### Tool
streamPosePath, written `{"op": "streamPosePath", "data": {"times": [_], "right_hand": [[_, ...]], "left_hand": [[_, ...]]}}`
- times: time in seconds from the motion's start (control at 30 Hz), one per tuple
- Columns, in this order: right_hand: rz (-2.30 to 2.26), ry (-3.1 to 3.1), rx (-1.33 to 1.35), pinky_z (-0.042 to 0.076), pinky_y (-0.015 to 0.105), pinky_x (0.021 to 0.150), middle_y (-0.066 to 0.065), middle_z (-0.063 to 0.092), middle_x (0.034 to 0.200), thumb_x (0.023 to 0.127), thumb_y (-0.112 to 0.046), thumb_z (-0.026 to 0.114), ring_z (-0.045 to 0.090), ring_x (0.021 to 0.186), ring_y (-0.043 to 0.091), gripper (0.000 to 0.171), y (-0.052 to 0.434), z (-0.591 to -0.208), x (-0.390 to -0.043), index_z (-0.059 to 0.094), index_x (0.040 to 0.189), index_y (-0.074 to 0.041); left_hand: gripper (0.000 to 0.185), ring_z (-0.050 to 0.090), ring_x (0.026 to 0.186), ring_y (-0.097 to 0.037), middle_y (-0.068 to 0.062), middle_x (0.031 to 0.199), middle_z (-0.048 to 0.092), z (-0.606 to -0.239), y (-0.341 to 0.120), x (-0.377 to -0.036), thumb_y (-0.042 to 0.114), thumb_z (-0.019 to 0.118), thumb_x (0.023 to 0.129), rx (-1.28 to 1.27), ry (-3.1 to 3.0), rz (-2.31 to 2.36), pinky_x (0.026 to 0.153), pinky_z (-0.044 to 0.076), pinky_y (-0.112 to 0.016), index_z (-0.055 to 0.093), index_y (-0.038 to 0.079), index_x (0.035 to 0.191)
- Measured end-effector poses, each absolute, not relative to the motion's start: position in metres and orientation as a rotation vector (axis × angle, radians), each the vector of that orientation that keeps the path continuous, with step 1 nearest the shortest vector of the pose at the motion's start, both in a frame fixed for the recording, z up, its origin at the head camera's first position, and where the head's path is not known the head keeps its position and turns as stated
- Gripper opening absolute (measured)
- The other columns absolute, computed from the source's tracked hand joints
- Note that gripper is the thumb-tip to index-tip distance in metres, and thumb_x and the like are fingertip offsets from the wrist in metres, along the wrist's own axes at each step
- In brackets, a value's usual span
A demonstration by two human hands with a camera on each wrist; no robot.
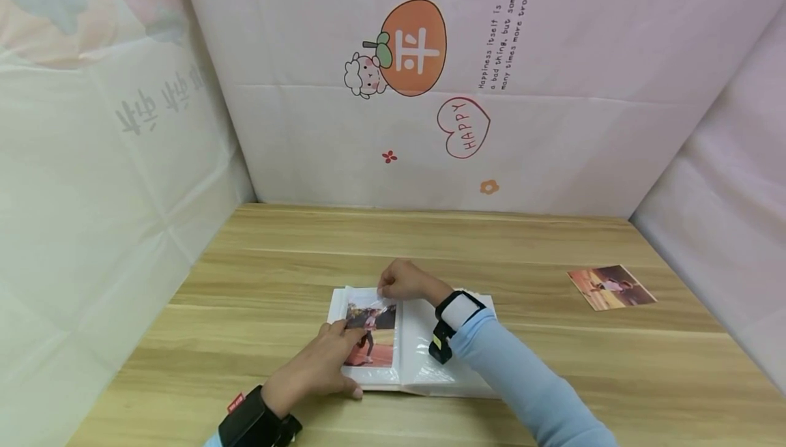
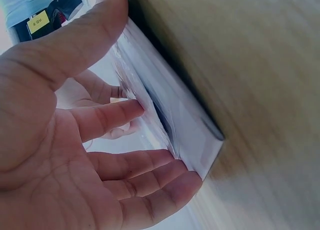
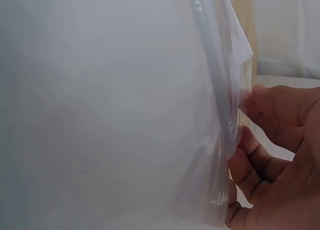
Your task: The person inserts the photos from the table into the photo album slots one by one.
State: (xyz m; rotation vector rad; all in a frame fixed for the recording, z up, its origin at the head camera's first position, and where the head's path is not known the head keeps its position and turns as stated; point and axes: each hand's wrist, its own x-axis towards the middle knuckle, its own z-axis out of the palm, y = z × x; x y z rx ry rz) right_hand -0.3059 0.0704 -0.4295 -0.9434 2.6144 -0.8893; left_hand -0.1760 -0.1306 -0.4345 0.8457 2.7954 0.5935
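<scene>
I see the photo album (image 1: 424, 358) lying open near the desk's (image 1: 491, 242) front edge, about midway along it. My left hand (image 1: 319, 365) lies flat with fingers straight on a photo (image 1: 370, 336) in the left page. My right hand (image 1: 402, 282) pinches the clear sleeve (image 1: 368, 295) at that page's top edge. A loose photo (image 1: 610, 286) lies near the right edge, with bare desk between it and the album.
</scene>
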Motion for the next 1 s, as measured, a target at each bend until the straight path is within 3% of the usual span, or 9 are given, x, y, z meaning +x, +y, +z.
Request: {"op": "streamPosePath", "data": {"times": [0.4, 0.57, 0.7, 1.0], "right_hand": [[-0.873, 2.612, -0.921, 0.039, 0.021, 0.054, -0.004, 0.061, 0.064, 0.085, -0.007, 0.063, 0.047, 0.056, 0.006, 0.010, 0.071, -0.431, -0.306, 0.071, 0.080, -0.003], [-0.873, 2.580, -0.974, 0.047, 0.027, 0.066, 0.007, 0.066, 0.087, 0.086, -0.007, 0.062, 0.058, 0.075, 0.014, 0.018, 0.078, -0.425, -0.302, 0.068, 0.099, 0.003], [-0.827, 2.559, -0.991, 0.048, 0.036, 0.078, 0.016, 0.061, 0.109, 0.087, -0.007, 0.059, 0.058, 0.097, 0.028, 0.031, 0.086, -0.417, -0.298, 0.060, 0.116, 0.006], [-0.748, 2.606, -1.163, 0.037, 0.048, 0.094, 0.023, 0.052, 0.124, 0.089, -0.007, 0.059, 0.047, 0.115, 0.036, 0.035, 0.114, -0.406, -0.275, 0.056, 0.122, 0.004]], "left_hand": [[0.089, 0.043, 0.102, -0.031, -0.025, 0.124, 0.043, -0.434, -0.131, -0.175, 0.035, 0.086, 0.059, 0.816, 2.776, 0.629, 0.086, 0.041, -0.046, 0.049, -0.002, 0.130], [0.090, 0.044, 0.104, -0.033, -0.026, 0.125, 0.043, -0.434, -0.131, -0.175, 0.036, 0.087, 0.058, 0.805, 2.773, 0.647, 0.088, 0.041, -0.047, 0.049, -0.002, 0.130], [0.089, 0.043, 0.107, -0.035, -0.026, 0.126, 0.042, -0.434, -0.132, -0.176, 0.036, 0.087, 0.058, 0.804, 2.774, 0.654, 0.089, 0.040, -0.048, 0.049, -0.002, 0.130], [0.089, 0.043, 0.108, -0.034, -0.027, 0.128, 0.042, -0.436, -0.133, -0.176, 0.038, 0.086, 0.058, 0.807, 2.782, 0.665, 0.089, 0.040, -0.048, 0.050, 0.000, 0.129]]}}
